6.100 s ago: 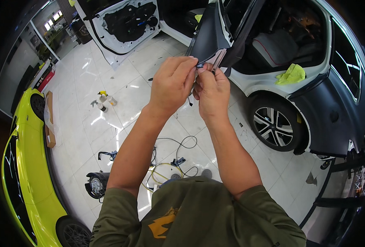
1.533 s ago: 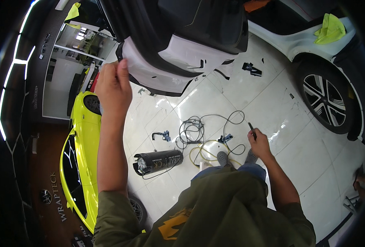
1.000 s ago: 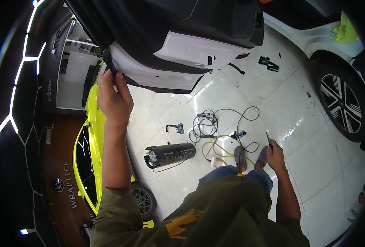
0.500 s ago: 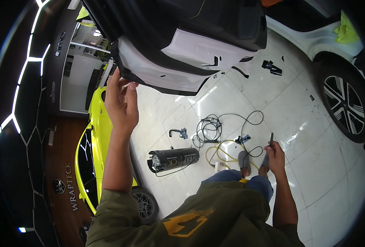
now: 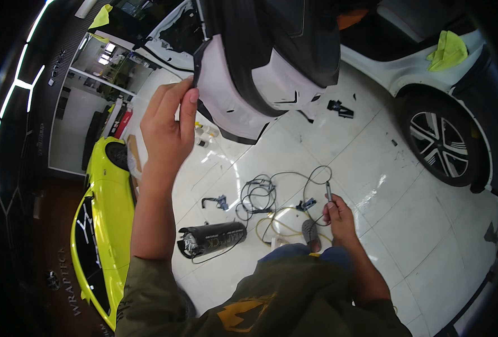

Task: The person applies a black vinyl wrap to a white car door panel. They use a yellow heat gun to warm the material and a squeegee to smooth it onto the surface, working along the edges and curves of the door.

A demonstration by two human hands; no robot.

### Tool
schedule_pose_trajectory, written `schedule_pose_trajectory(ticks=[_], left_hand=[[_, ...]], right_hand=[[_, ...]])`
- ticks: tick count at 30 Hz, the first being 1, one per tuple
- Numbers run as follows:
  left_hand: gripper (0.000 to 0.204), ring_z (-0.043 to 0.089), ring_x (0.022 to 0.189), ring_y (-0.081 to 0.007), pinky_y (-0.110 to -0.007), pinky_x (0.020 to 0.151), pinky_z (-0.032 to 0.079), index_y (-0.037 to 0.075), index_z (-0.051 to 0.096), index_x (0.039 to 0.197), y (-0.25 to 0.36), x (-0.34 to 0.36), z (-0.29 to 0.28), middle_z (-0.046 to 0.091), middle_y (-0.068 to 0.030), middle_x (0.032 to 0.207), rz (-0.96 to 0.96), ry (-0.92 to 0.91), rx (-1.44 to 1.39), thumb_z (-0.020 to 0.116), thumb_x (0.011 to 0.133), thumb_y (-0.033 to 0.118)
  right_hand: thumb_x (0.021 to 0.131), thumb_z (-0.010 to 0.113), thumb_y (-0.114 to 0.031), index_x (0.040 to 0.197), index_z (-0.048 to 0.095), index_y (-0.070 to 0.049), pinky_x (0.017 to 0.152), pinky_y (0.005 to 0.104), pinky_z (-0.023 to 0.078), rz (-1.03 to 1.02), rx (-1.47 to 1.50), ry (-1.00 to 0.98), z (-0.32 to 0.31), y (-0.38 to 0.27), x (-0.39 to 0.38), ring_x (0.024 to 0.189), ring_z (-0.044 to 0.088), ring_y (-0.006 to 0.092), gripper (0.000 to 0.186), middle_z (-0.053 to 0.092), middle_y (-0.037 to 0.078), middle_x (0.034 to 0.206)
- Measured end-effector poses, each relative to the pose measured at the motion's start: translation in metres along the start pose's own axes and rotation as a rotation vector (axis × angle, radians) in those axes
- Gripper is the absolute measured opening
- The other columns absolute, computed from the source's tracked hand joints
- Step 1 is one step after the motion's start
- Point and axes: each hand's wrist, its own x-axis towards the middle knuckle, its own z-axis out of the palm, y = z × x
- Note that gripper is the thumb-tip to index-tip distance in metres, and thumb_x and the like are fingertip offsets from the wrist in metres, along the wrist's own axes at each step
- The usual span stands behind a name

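Left hand [image 5: 169,126]: my thumb and forefinger are pinched together on the thin dark edging [image 5: 199,59].
Edging: black, smooth and bendy-looking, along the near rim of the open door [image 5: 222,81].
Door: glossy pale bodywork, creased by a curved black channel, in front of me at the top.
Right hand [image 5: 341,218]: held low, my fingers closed around a slim tool [image 5: 328,192].
Tool: straight, pen-like, grey with a metallic sheen, pointing up and away.
Floor [image 5: 383,236]: shiny pale tiles bearing looped cables [image 5: 258,194] and a black cylinder [image 5: 215,237].
Cloth [image 5: 448,51]: crumpled, yellow-green, soft-looking, draped on white bodywork.
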Motion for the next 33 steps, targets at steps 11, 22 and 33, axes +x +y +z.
schedule_pose_trajectory(ticks=[11,22,33], left_hand=[[0.051,0.060,0.084,-0.0138,-0.027,0.078,0.048,0.001,0.032,0.145,0.084,-0.239,0.085,0.064,-0.0090,0.095,-0.986,-0.817,-1.403,0.051,0.100,0.019],[0.016,0.063,0.092,-0.0266,-0.038,0.080,0.052,0.000,0.056,0.108,0.009,-0.257,0.004,0.064,-0.0153,0.099,-1.162,-0.541,-1.769,0.054,0.094,0.007],[0.015,0.061,0.106,-0.0314,-0.032,0.089,0.057,0.004,0.064,0.104,0.064,-0.095,-0.060,0.062,-0.0137,0.112,-0.230,-0.101,-2.382,0.061,0.090,0.002]], right_hand=[[0.099,0.049,-0.013,0.127,0.052,-0.005,0.096,0.0305,0.042,-0.261,-0.192,-0.061,0.082,-0.023,-0.013,0.107,0.055,0.0136,0.029,0.061,0.008,0.108],[0.083,0.054,-0.041,0.101,0.069,-0.003,0.089,0.0430,0.050,0.616,-1.298,-0.479,0.010,0.321,-0.027,0.105,0.063,0.0363,0.044,0.065,0.019,0.114],[0.081,0.058,-0.051,0.116,0.066,-0.007,0.091,0.0409,0.049,0.861,-1.379,-0.939,-0.031,0.354,-0.062,0.108,0.063,0.0317,0.056,0.065,0.017,0.117]])
